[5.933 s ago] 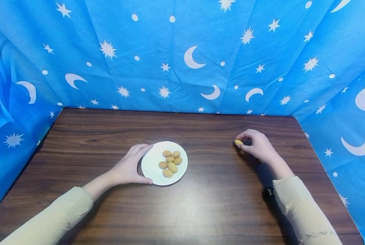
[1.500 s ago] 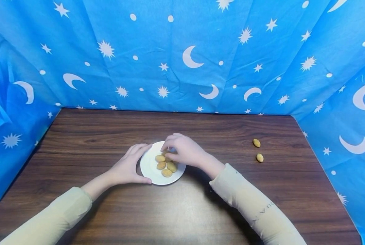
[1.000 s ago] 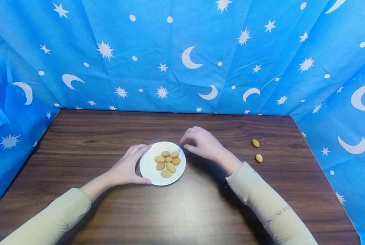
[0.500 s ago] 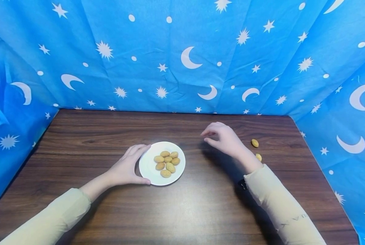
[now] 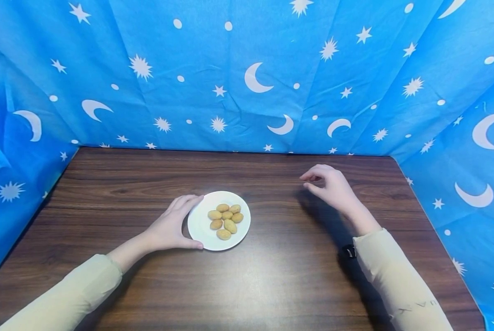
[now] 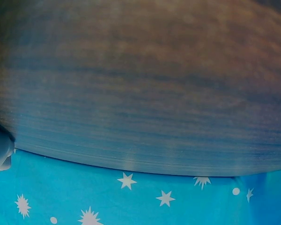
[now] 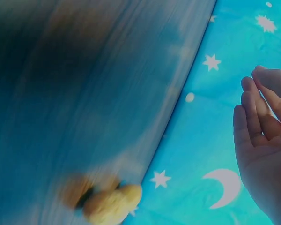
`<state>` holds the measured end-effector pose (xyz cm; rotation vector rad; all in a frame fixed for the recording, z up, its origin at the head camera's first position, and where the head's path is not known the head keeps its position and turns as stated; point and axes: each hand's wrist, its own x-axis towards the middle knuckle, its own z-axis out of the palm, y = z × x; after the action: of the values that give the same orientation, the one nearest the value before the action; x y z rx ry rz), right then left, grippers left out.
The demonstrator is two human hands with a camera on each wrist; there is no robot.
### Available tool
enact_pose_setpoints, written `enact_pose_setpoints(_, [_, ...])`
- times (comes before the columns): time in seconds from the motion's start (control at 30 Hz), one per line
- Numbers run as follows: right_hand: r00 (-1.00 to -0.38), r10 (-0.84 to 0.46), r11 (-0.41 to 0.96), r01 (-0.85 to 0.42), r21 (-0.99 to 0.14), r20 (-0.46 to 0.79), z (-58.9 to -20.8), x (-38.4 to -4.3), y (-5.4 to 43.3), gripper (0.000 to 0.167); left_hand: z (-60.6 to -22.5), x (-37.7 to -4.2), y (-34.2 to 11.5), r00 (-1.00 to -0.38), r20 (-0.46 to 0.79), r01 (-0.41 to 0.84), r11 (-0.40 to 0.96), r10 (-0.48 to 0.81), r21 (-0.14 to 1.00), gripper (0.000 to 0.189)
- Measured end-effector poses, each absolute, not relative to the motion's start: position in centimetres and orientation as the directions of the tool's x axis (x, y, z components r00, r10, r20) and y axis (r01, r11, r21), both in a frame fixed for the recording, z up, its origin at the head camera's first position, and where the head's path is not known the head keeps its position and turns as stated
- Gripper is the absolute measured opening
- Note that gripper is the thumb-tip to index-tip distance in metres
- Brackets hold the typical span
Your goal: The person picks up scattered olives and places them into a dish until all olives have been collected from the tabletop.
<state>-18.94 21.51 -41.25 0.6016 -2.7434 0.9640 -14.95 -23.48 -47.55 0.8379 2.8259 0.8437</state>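
Note:
On the dark wooden table (image 5: 247, 294) sits a round white plate (image 5: 200, 230) with several yellow-brown, oval, nut-like pieces (image 5: 230, 225) clustered on it. My left hand (image 5: 169, 227) holds the plate by its left side, fingers along the far rim and thumb at the near rim. Out to the right, my right hand (image 5: 331, 188) hovers over the table with loosely bent fingers and nothing between them. In the right wrist view, several blurred yellow-brown pieces (image 7: 105, 206) show at the bottom. The forearm hides the loose pieces at the right in the head view.
A blue cloth (image 5: 214, 55) with white stars and moons hangs behind the table and along both sides. A small black object (image 5: 348, 251) shows at my right sleeve cuff.
From over the plate, my right hand has moved right, covering the two loose pieces. About six seconds ago it pinched one piece; the plate now bears one more. The left hand stays put.

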Motion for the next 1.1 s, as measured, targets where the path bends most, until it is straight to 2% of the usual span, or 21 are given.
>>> enact_pose_setpoints(0.87, [-0.965,-0.142,0.778,-0.246,-0.579,0.219,-42.1,-17.6,28.3,0.017,-47.8,-15.0,-23.6,-0.85,0.077,0.476,0.696,0.522,0.537,0.125])
enact_pose_setpoints(1.1, [-0.966,-0.122,0.787,-0.233,-0.572,0.226,-42.5,-17.4,29.4,0.017,-47.7,-15.0,-23.5,-0.845,0.089,0.487,0.691,0.527,0.535,0.125])
